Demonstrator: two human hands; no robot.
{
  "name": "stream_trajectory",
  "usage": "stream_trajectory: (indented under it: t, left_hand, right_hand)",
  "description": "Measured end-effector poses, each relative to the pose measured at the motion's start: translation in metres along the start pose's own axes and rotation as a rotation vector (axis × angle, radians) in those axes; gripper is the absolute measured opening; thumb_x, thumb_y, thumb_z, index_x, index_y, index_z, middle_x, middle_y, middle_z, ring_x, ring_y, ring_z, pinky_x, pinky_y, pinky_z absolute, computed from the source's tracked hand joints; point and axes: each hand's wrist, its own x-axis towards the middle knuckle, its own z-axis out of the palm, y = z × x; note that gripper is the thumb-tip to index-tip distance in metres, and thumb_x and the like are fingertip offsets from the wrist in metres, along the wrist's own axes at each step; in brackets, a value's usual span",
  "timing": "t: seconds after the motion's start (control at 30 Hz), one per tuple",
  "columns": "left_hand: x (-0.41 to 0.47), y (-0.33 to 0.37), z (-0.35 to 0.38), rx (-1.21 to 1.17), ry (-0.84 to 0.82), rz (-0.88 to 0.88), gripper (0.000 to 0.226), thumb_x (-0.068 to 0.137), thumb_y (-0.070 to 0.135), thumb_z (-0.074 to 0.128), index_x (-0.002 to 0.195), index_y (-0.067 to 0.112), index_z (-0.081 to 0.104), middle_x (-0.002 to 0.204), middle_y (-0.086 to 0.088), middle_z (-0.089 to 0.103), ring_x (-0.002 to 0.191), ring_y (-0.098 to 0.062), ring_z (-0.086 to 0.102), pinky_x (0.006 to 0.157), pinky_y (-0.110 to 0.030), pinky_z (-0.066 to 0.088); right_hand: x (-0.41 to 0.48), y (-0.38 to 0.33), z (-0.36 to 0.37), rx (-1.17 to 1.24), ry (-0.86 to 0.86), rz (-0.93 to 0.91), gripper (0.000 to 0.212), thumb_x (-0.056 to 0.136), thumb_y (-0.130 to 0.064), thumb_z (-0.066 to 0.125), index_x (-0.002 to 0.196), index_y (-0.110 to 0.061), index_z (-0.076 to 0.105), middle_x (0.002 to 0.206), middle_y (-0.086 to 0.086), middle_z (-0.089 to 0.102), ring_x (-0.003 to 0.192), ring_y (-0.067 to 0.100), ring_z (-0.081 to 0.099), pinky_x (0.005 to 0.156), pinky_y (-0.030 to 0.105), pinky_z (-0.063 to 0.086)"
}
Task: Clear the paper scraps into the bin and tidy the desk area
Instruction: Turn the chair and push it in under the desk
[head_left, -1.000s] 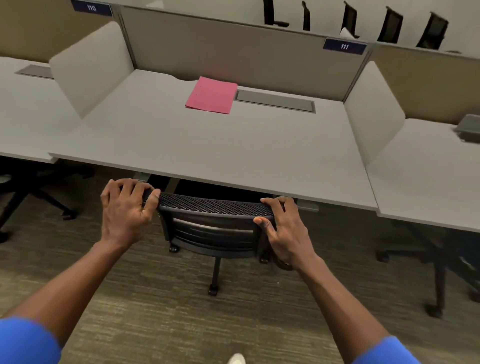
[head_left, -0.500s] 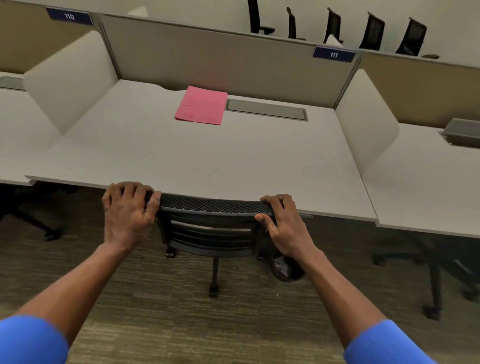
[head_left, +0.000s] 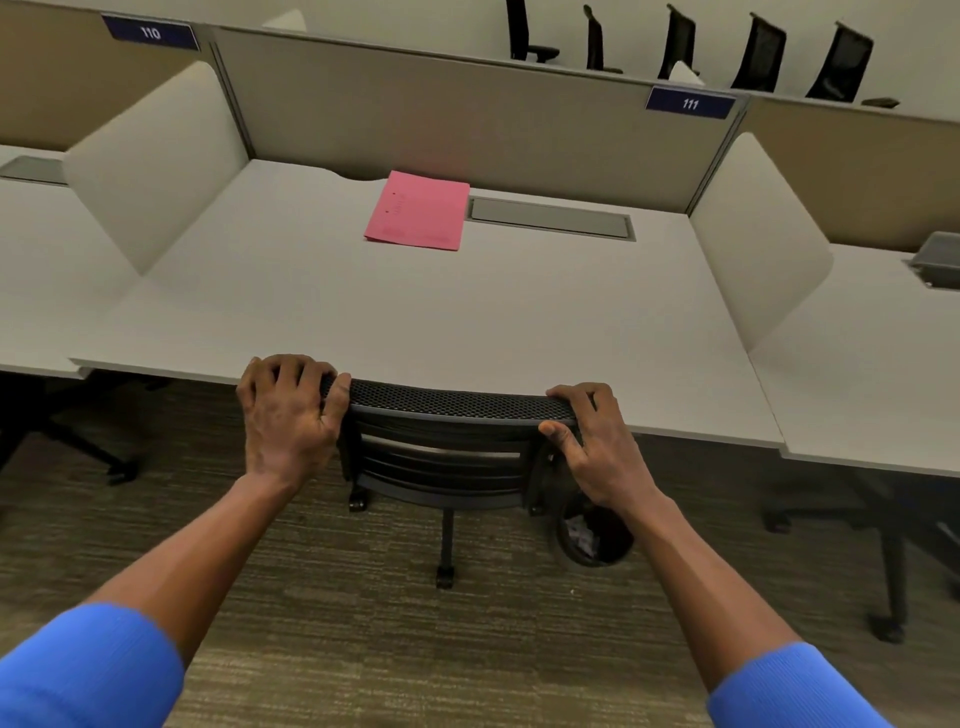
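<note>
Both hands grip the top rail of a chair at the near edge of a desk.

Left hand (head_left: 288, 415) wraps the left end of the chair (head_left: 447, 447) backrest, fingers curled over the mesh rail and thumb pressed on its near side; right hand (head_left: 597, 441) clamps the right end likewise, thumb pointing left along the rail. Chair back stands upright, its top touching or just under the near edge of the desk (head_left: 467, 322); which, the view cannot tell. A pink folder (head_left: 418, 212) lies flat at the far centre of the desk, its right edge just beside a grey cable hatch (head_left: 550, 218). On the carpet to the right of the chair, partly hidden by the right forearm, stands a dark round bin (head_left: 592, 540) holding pale paper scraps (head_left: 579, 535). Blue sleeves (head_left: 88, 670) cover both upper arms.
</note>
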Motion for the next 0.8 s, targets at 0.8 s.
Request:
stream_trajectory:
  t: [0.8]
  left_hand:
    - [0.004, 0.003, -0.015, 0.064, -0.173, 0.032, 0.075, 0.104, 0.074, 0.008, 0.129, 0.026, 0.059, 0.134, -0.006, 0.061, 0.14, -0.033, 0.046, 0.128, -0.06, 0.023]
  right_hand:
    - [-0.002, -0.004, -0.002, -0.017, 0.007, 0.021, 0.067, 0.096, -0.077, 0.038, 0.146, -0.033, 0.049, 0.136, -0.001, 0.045, 0.128, 0.017, 0.051, 0.106, 0.044, 0.055]
